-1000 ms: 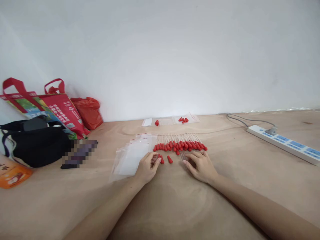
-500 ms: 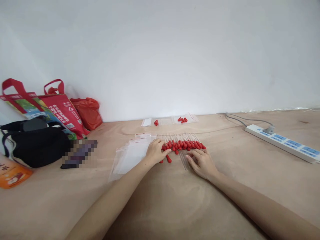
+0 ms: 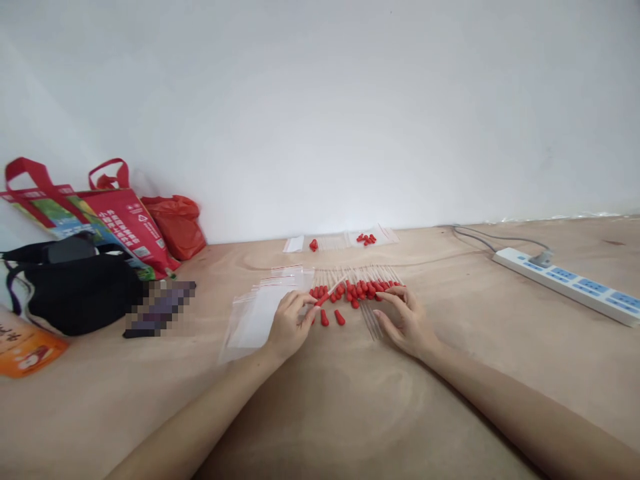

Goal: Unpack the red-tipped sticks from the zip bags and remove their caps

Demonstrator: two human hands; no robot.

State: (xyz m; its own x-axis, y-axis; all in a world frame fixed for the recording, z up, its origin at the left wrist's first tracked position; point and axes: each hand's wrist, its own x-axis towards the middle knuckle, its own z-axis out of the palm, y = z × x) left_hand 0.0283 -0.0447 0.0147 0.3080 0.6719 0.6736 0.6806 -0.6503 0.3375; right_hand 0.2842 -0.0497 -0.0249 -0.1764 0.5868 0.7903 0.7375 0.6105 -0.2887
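My left hand point(image 3: 291, 323) pinches a dropper point(image 3: 325, 298) by its red rubber bulb, its pale tube slanting up to the right. In front of me lies a row of red-bulbed droppers point(image 3: 367, 289), tubes pointing toward the wall. Two loose red bulbs point(image 3: 340, 317) lie just nearer to me, right of my left fingers. My right hand point(image 3: 407, 323) is at the row's right end, thumb and forefinger apart, the forefinger tip at a red bulb. Thin clear tubes point(image 3: 370, 322) lie left of its thumb. Clear zip bags point(image 3: 255, 320) are stacked beside my left hand.
By the wall, more clear bags point(image 3: 385, 235) lie with small red bulbs point(image 3: 366, 239). A white power strip point(image 3: 565, 283) with a grey cable is at right. Shopping bags point(image 3: 125, 230), a black bag point(image 3: 75, 287), a blurred dark object point(image 3: 163, 310) and an orange pack point(image 3: 30, 343) stand left.
My left hand has drawn back left and toward me, lifting a dropper from the row. More loose bulbs show beside it. My right hand has shifted slightly, its forefinger now at the bulbs.
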